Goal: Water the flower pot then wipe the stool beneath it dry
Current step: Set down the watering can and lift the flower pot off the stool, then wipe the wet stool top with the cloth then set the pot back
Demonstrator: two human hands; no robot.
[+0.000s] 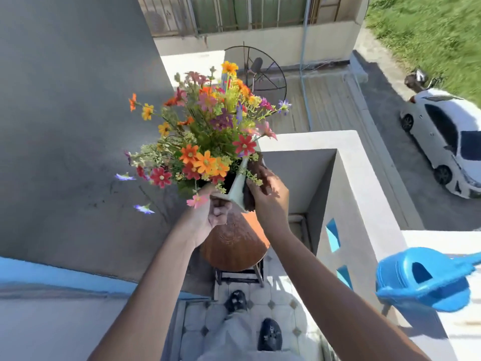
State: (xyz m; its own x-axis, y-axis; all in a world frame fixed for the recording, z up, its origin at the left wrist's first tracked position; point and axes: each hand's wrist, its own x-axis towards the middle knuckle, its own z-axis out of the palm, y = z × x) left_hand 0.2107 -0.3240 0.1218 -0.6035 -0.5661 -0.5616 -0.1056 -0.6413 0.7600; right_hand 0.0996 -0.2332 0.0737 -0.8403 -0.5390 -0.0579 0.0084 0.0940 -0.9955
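My left hand [210, 213] and right hand [268, 194] both gripped the flower pot [238, 187], fingers closed on it, above the stool [234, 246]; the blue watering can [421, 280] sat on the ledge [442, 241].

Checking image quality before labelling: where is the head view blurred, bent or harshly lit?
Head view: hard sunlight and deep wall shade; the right hand shadows the flower pot; the blue watering can and car smear near the edge; wide-angle bending tilts the walls.
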